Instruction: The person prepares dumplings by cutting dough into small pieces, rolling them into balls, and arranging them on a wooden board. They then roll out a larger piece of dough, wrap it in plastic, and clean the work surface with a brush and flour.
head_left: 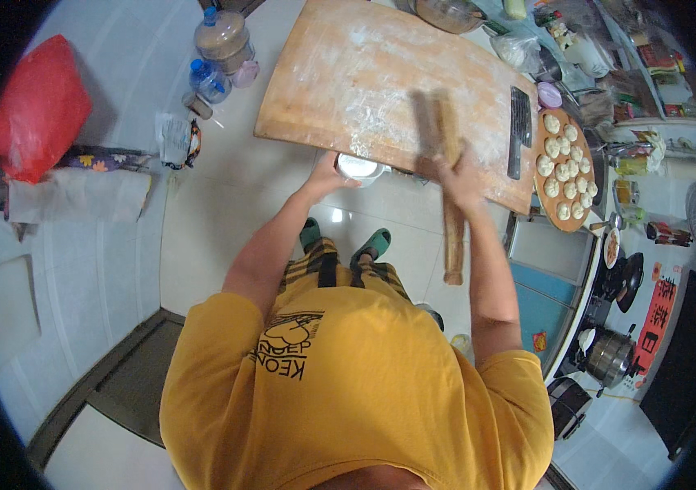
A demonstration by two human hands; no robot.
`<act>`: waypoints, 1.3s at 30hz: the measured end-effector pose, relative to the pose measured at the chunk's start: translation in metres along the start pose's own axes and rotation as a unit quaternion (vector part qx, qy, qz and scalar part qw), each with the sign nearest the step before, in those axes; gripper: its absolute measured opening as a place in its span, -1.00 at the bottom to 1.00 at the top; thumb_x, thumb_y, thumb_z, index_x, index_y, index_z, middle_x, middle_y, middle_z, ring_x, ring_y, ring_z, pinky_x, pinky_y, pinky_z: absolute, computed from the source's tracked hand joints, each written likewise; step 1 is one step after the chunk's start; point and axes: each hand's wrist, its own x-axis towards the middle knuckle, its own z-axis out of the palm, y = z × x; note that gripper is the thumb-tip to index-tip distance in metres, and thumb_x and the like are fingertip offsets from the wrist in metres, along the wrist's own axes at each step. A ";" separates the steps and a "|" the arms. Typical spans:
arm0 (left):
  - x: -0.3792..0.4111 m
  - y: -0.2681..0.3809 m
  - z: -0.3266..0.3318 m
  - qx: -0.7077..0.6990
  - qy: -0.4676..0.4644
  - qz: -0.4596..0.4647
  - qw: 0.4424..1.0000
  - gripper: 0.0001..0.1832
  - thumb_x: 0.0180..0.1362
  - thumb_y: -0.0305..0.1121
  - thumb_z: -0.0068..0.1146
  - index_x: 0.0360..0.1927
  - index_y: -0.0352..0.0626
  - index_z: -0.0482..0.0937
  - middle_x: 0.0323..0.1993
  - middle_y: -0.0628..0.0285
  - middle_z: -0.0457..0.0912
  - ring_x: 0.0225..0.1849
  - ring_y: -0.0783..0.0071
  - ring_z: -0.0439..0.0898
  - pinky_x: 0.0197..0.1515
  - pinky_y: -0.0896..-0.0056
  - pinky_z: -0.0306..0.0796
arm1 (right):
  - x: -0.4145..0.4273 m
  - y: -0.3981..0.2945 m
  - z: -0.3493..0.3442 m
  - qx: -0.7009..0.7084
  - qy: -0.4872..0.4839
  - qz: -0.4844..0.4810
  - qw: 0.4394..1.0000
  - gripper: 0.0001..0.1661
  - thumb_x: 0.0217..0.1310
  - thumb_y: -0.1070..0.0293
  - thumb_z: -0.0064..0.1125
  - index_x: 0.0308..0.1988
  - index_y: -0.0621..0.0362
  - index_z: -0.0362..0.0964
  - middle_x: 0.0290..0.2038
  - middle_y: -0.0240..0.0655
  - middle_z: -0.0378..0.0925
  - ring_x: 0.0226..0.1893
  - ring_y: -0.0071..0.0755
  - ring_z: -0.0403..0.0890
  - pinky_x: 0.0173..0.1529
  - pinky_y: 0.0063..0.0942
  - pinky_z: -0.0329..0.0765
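My left hand (325, 179) grips a small pale container (370, 180) of white powder, possibly flour, just below the near edge of a big wooden board (372, 67). White dust streaks the board. In my right hand (463, 184) is a long wooden rolling pin (454, 245). One end of the pin reaches over the board and the other hangs past its near edge towards me. Both the pin's far end and my right hand are blurred. A dark cleaver (515, 156) lies at the board's right side, apart from my hand.
Right of the board, a round brown tray (563, 116) carries several pleated dough buns (562, 171). A metal pot (611, 355) and a frying pan (629, 282) stand further along the counter. Water jugs (223, 40) sit at the far left; a red bag (41, 110) is by the left wall.
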 end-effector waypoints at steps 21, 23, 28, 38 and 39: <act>0.001 -0.012 0.006 -0.055 0.017 -0.025 0.998 -0.20 -0.32 -0.56 0.47 0.07 -0.25 0.28 0.04 0.13 0.45 0.11 0.33 0.42 0.18 0.36 0.27 | 0.160 0.113 -0.046 -0.174 0.019 0.300 0.938 -0.27 0.23 -0.02 -0.13 0.28 0.08 0.02 0.12 0.21 0.21 -0.08 0.26 0.52 -0.03 -0.13 0.50; 0.004 -0.018 0.005 -0.047 0.014 -0.027 0.998 -0.21 -0.32 -0.57 0.46 0.06 -0.25 0.29 0.04 0.13 0.46 0.11 0.34 0.42 0.18 0.37 0.27 | 0.166 0.107 -0.015 -0.199 -0.105 0.194 0.955 -0.37 0.24 0.09 -0.15 0.24 0.09 0.09 0.07 0.15 0.29 -0.13 0.17 0.56 -0.04 -0.13 0.51; -0.007 -0.007 0.002 -0.045 0.033 -0.053 0.997 -0.22 -0.30 -0.53 0.47 0.06 -0.24 0.29 -0.02 0.18 0.47 0.06 0.38 0.44 0.14 0.40 0.31 | 0.117 -0.027 0.024 -0.160 -0.189 -0.119 0.961 -0.43 0.26 0.13 -0.20 0.21 0.09 0.13 0.00 0.08 0.36 -0.20 0.20 0.55 -0.06 -0.07 0.49; 0.001 -0.016 0.001 -0.053 0.013 -0.026 0.998 -0.18 -0.28 -0.44 0.49 0.11 -0.24 0.27 0.01 0.15 0.47 0.08 0.37 0.44 0.13 0.37 0.31 | 0.213 -0.054 0.041 -0.238 -0.155 -0.122 0.951 -0.60 0.24 0.31 -0.14 0.08 0.10 0.22 -0.06 0.01 0.39 -0.13 0.10 0.53 -0.05 -0.08 0.48; 0.001 -0.029 0.000 -0.073 0.022 -0.007 0.997 -0.16 -0.28 -0.43 0.49 0.12 -0.25 0.26 0.02 0.14 0.46 0.08 0.37 0.44 0.14 0.36 0.31 | 0.191 -0.075 0.040 -0.226 -0.199 -0.181 0.936 -0.56 0.23 0.35 -0.14 0.12 0.08 0.21 0.00 -0.03 0.38 -0.11 0.06 0.53 -0.02 -0.11 0.48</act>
